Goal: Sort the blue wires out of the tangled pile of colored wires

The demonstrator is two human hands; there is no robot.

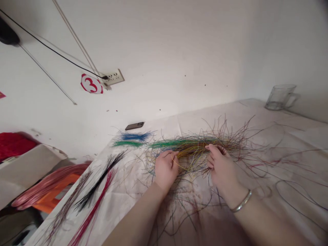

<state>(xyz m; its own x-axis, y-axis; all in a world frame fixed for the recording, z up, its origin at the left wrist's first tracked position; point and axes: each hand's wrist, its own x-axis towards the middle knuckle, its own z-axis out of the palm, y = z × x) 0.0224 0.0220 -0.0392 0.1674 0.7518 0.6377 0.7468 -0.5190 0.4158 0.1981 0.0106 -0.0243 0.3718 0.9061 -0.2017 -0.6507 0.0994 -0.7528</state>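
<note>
Coloured wire strands point(194, 150) sit mid-bench, with our left hand point(166, 169) and right hand point(221, 164) holding them, fingers point(212, 153) clamped on the bundle. We've got a stained white sheet point(282, 136) on the bench, glass jug point(280, 97) at 2 o'clock, wall socket point(114, 77) at 11 o'clock.

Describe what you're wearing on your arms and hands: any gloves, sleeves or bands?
Both arms are bare, with no sleeves, and neither the left hand nor the right hand wears a glove. A slim silver-coloured bangle circles the right wrist.
</note>
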